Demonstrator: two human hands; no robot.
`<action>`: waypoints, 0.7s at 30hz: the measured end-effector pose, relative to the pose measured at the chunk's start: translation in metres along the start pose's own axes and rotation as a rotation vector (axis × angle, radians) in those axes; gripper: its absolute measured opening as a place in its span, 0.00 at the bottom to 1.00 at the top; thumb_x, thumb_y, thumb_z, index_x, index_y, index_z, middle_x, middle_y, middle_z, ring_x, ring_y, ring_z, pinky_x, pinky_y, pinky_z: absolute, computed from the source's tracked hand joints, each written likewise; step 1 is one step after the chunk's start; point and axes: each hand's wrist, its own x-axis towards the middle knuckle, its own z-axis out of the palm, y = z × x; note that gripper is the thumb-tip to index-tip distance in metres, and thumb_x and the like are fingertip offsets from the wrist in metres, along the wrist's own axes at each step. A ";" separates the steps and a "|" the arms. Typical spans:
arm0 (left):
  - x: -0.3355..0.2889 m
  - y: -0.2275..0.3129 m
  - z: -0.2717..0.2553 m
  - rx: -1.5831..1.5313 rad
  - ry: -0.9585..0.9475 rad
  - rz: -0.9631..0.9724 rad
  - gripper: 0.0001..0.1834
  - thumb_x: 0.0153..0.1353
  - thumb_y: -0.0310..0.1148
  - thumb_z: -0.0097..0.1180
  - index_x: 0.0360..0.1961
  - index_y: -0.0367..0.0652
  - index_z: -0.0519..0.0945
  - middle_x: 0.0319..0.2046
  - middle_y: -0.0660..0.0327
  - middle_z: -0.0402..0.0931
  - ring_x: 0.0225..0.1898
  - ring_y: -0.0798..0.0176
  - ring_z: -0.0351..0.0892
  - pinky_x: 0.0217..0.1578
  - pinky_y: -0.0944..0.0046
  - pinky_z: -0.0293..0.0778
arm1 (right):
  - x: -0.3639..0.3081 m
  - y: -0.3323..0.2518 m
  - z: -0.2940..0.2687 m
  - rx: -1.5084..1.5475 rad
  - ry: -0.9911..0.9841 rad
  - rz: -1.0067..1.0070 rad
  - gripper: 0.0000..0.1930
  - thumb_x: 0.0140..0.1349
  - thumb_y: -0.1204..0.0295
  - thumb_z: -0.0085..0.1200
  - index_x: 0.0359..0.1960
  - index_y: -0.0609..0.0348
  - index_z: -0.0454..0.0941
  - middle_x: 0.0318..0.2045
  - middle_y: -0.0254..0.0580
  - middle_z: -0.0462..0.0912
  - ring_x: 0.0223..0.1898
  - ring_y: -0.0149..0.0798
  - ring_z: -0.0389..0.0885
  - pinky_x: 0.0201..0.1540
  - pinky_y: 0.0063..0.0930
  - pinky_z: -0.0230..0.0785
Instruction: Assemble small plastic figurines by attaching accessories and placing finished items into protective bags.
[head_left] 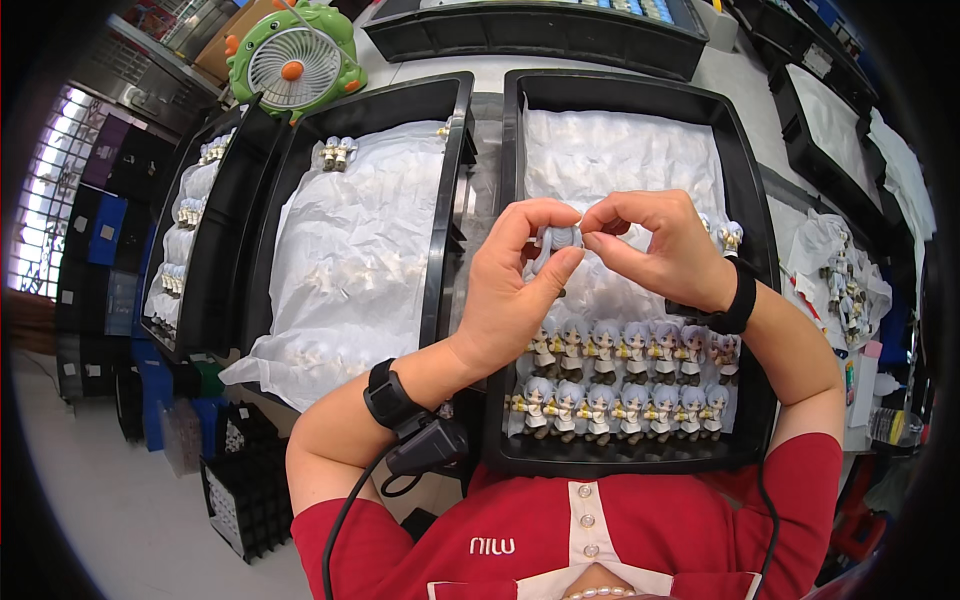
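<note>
Over a black tray [510, 440], my left hand [500, 290] grips a small figurine [560, 238] with grey-blue hair between thumb and fingers. My right hand [665, 245] is closed in a pinch right at the figurine's right side. Whatever its fingertips hold, if anything, is too small to make out. Below my hands, two rows of figurines [601, 400] with pale hair, white clothes and dark boots lie in the tray's near half. White tissue paper [620, 145] covers the tray's far part, and my hands hide the middle.
To the left, another black tray [465, 110] holds tissue paper with a pair of figurines [338, 153] on top. A tilted tray [255, 150] stands beyond it. A green fan [292, 70] sits at the back left. Wrapped figurines [843, 285] lie at the right.
</note>
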 end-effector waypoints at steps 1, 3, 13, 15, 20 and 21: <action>0.000 0.000 0.000 0.039 -0.011 0.013 0.16 0.59 0.24 0.55 0.48 0.37 0.69 0.47 0.61 0.68 0.51 0.68 0.65 0.53 0.69 0.61 | 0.000 0.000 0.000 -0.002 -0.009 0.031 0.04 0.53 0.77 0.55 0.29 0.65 0.79 0.23 0.39 0.81 0.25 0.27 0.80 0.30 0.20 0.72; 0.000 -0.001 0.000 0.077 -0.024 0.026 0.16 0.58 0.24 0.55 0.48 0.37 0.69 0.47 0.61 0.68 0.51 0.68 0.65 0.53 0.69 0.60 | 0.000 0.001 0.000 -0.004 -0.017 0.065 0.05 0.53 0.76 0.55 0.29 0.66 0.78 0.23 0.38 0.81 0.26 0.26 0.80 0.30 0.19 0.72; -0.001 0.002 0.004 -0.031 0.012 -0.060 0.16 0.58 0.23 0.55 0.47 0.36 0.69 0.46 0.61 0.68 0.50 0.69 0.66 0.52 0.69 0.61 | 0.000 0.003 -0.002 0.189 -0.045 0.271 0.07 0.53 0.74 0.52 0.28 0.65 0.79 0.21 0.35 0.81 0.25 0.23 0.77 0.30 0.16 0.69; -0.002 0.002 0.004 -0.017 0.014 -0.083 0.16 0.58 0.23 0.55 0.47 0.36 0.69 0.46 0.62 0.68 0.49 0.70 0.66 0.52 0.69 0.61 | 0.000 0.002 -0.002 0.167 -0.049 0.267 0.06 0.53 0.75 0.53 0.28 0.66 0.79 0.21 0.35 0.81 0.25 0.23 0.78 0.30 0.16 0.69; -0.002 0.002 0.004 0.097 -0.013 -0.059 0.16 0.58 0.24 0.56 0.47 0.37 0.70 0.46 0.62 0.69 0.48 0.71 0.67 0.50 0.71 0.63 | -0.002 0.001 0.000 0.068 -0.048 0.190 0.05 0.52 0.77 0.53 0.28 0.66 0.79 0.20 0.37 0.81 0.24 0.23 0.78 0.28 0.17 0.70; -0.002 0.002 0.003 0.096 -0.015 -0.059 0.16 0.58 0.24 0.56 0.47 0.37 0.70 0.46 0.62 0.69 0.48 0.71 0.67 0.50 0.71 0.63 | -0.002 0.002 0.000 0.068 -0.047 0.191 0.05 0.52 0.77 0.53 0.28 0.66 0.79 0.20 0.37 0.81 0.24 0.23 0.78 0.28 0.17 0.70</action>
